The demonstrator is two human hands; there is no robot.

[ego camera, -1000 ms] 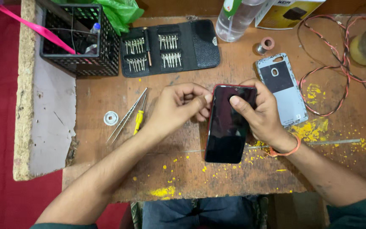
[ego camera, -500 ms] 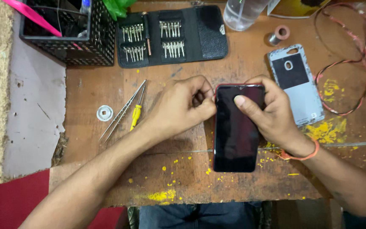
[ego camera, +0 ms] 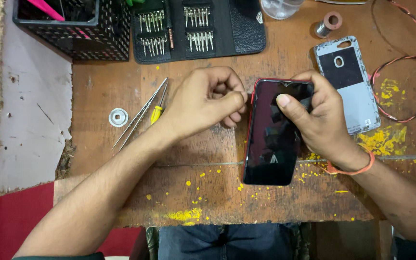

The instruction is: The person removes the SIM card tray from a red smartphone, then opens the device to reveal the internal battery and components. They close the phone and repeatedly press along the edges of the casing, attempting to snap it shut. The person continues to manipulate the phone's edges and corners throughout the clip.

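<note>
The phone (ego camera: pixel 271 144) is a slim slab with a dark, glossy screen facing up and a thin red rim along its left and top edges. The screen is unlit, showing faint reflections. It lies lengthwise on the desk (ego camera: pixel 208 192), its lower end towards the near edge and its top slightly tilted right.

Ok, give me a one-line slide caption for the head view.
Right hand holds a dark phone on a worn wooden table; left hand pinches at its top left edge, tweezers nearby.
</note>
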